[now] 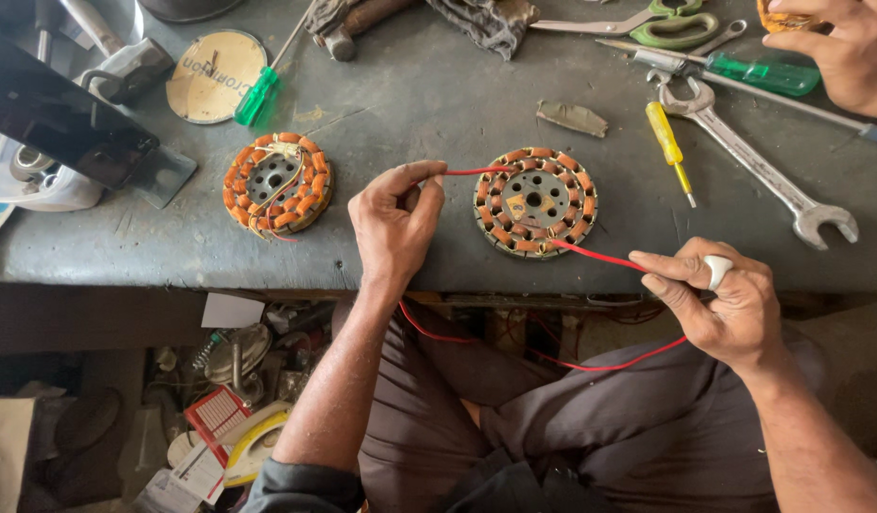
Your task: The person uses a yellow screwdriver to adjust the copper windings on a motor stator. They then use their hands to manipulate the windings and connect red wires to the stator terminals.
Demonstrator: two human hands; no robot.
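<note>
Left hand: the left hand (393, 220) is closed in a pinch on one end of a red wire (605, 257), thumb and forefinger holding it just left of the coil disc.
Right hand: the right hand (719, 299) pinches the same red wire further along, at the front edge of the bench, and also grips a small white piece (718, 271) between its fingers; what that piece is cannot be told.
Red wire: it runs from the left hand across the coil disc to the right hand, then loops down over the person's lap.
Coil disc: the round motor winding (535, 202), ringed with copper coils, lies flat on the grey bench (438, 104) between the two hands.
Second coil disc: a similar winding (277, 183) lies well to the left.
Tools: a yellow screwdriver (670, 148) and a large spanner (757, 163) lie to the right; a green screwdriver (258, 95) sits behind the second disc.
Other person: another hand (842, 43) rests at the far right corner.
</note>
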